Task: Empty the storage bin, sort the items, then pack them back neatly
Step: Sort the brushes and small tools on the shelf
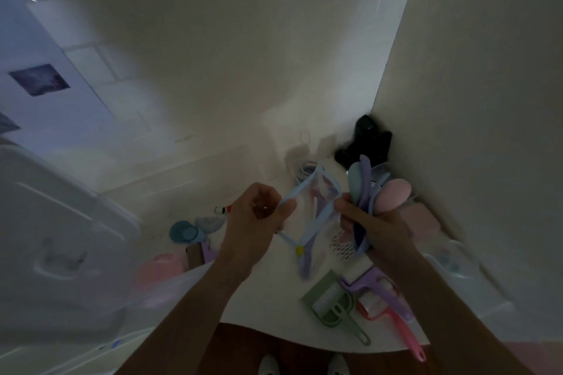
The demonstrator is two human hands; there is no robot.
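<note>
Left hand [259, 216] pinched blue hanger [307, 216], frame centre; right hand [365, 219] gripped hanger plus brush bundle [370, 192]. Bin [70, 240] stood left. Risk: overfull grip, bundle slipping.

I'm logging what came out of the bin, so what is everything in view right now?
Hanger: one, light blue, held between both hands above the table.
Brushes: a bunch, teal, purple and pink, in the right hand.
Table: one, white, below the hands.
Scoop: one, green, near table edge.
Lint rollers: seemingly two, purple and pink, right of the scoop.
Cups: two, blue and grey-blue, left on the table.
Black object: one, in the far corner; too dark to identify.
Lid: one, clear, far left.
Left hand: grips the hanger.
Right hand: holds brushes and hanger.
</note>
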